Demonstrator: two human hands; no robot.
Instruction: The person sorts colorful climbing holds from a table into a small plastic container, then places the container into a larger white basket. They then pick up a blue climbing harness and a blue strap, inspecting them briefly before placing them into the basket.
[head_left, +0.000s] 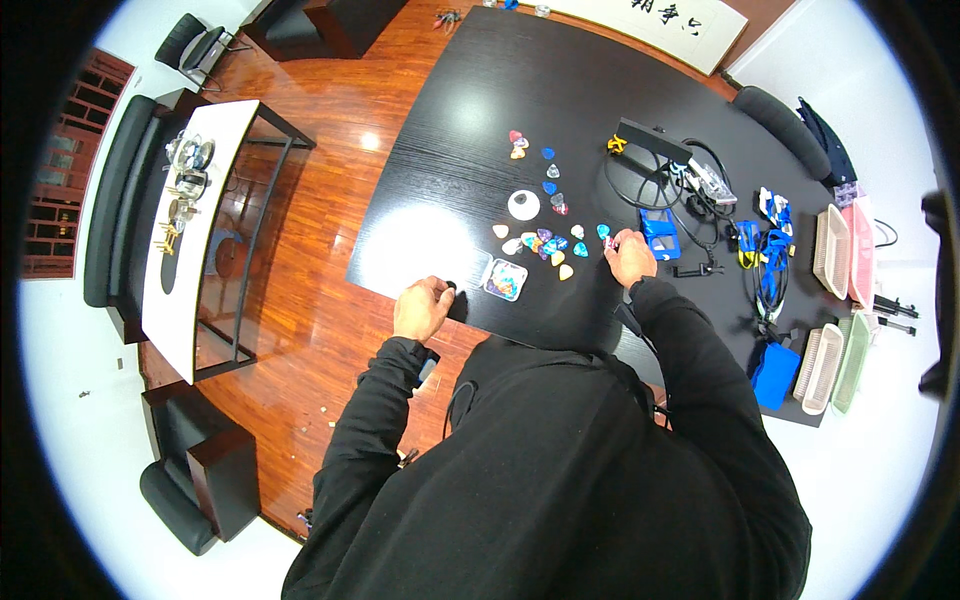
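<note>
At the near edge of the black wooden table, my left hand (422, 307) pinches a small black object (451, 285) between thumb and fingers; its exact kind is too small to tell. My right hand (631, 259) has its fingertips on a reddish guitar pick (611, 243). Just beyond those fingertips lies a light-blue guitar pick (603, 232). Between the hands, a clear plastic case (505, 280) with its lid open holds several colourful picks. A loose cluster of mixed guitar picks (546, 244) lies past the case. Farther off are a blue pick (548, 153) and a pink pick (515, 136).
A white round disc (523, 205) lies beyond the case. Right of my right hand are a blue pouch (660, 234), black cables (667, 187) and blue straps (770, 274). Plastic baskets (831, 251) line the table's right side. A white-topped table (202, 247) stands to the left.
</note>
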